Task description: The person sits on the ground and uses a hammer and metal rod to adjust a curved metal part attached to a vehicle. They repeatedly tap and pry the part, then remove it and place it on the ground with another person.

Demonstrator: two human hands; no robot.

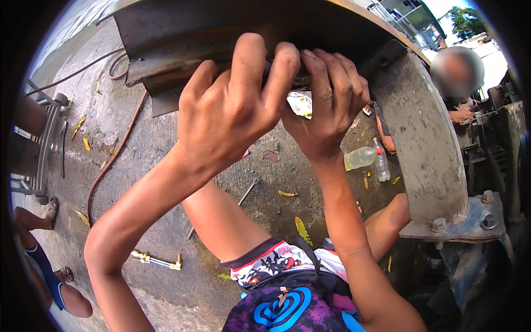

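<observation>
Concrete ground [310,199] outdoors, stained in patches. Over it, top of view, the dark steel beam [182,33]: long axis approx. L–R, free end pointing L, other end running to a curved grey upright [423,138] w/ a bolted plate [453,229] at its foot. Beam looks heavy, stiff, not fragile; surface prob. gritty, maybe a bit greasy. Best hold: lower edge, from below, clear of the ragged L corner. Brown hose [116,152] lies to L. L hand [238,94] and R hand [332,99] are side by side at the beam's underside, fingers bent up, narrow gap between; fingertips partly in shadow, so can't tell if they grip anything. Smaller stuff below: two plastic bottles [359,159], wrench [249,191], brass-ended tool [157,260], yellow leaves [303,229].
</observation>
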